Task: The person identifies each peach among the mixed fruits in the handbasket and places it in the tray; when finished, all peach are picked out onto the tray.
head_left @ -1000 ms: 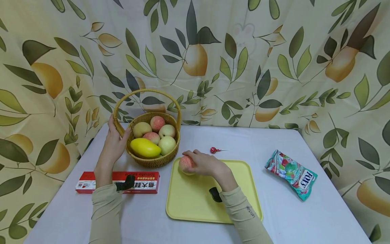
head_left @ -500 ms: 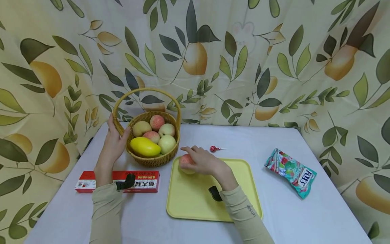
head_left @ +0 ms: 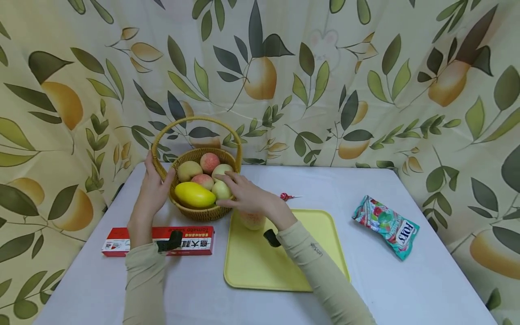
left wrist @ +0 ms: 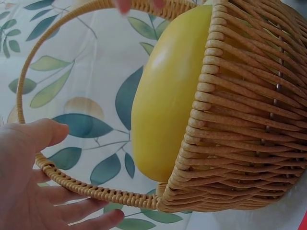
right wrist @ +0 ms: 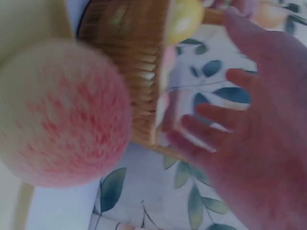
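Observation:
In the head view a wicker basket (head_left: 209,213) holds several peaches, pale round fruits and a yellow mango-like fruit (head_left: 195,195). My left hand (head_left: 151,194) is at the left foot of its handle, which passes between the thumb and the nearly straight fingers (left wrist: 72,206). My right hand (head_left: 252,194) reaches over the basket's right rim with fingers spread, above a pale green fruit (head_left: 221,190); in the right wrist view nothing is in that palm. A pink peach (head_left: 253,220) sits on the yellow tray (head_left: 280,266), partly hidden beneath my right hand.
A red tomato sauce box (head_left: 191,239) lies left of the tray, under my left wrist. Behind the tray is a red lollipop (head_left: 286,197). A green candy bag (head_left: 386,225) lies to the right. A patterned curtain (head_left: 308,113) stands behind the table.
My right hand has let go of the peach, leaving it on the tray, and has moved left and away to the basket's rim. The left hand stays at the handle.

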The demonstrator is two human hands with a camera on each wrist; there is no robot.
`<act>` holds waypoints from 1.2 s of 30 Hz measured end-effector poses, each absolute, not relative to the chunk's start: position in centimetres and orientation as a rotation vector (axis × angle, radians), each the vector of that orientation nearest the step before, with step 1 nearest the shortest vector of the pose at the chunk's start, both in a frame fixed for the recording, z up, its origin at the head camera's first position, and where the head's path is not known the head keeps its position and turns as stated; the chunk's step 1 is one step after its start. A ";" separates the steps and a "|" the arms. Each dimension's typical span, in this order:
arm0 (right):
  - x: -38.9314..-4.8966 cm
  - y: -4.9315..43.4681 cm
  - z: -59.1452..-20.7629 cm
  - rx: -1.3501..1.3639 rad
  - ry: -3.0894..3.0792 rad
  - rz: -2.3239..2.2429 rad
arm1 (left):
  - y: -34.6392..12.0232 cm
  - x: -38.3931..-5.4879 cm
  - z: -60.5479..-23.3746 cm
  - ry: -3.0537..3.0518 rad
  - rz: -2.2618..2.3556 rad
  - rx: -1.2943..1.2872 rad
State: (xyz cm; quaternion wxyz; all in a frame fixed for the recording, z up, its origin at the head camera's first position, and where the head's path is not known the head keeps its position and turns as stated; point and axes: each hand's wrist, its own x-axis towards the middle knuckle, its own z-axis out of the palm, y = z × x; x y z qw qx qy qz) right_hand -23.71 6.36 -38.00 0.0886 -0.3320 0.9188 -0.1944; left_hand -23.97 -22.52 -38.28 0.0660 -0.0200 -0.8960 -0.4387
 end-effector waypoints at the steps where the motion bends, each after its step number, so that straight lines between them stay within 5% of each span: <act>1: -24.4 6.1 -38.0 -1.005 2.733 -0.573 | -22.5 -23.9 -38.3 -2.702 -1.325 -0.056; 15: -30.2 2.8 -37.3 -0.972 2.687 -0.263 | -22.7 -23.8 -38.1 -2.719 -1.295 -0.031; 36: -32.8 0.7 -37.2 -0.700 2.689 -0.034 | -22.3 -23.8 -38.0 -2.737 -1.262 -0.025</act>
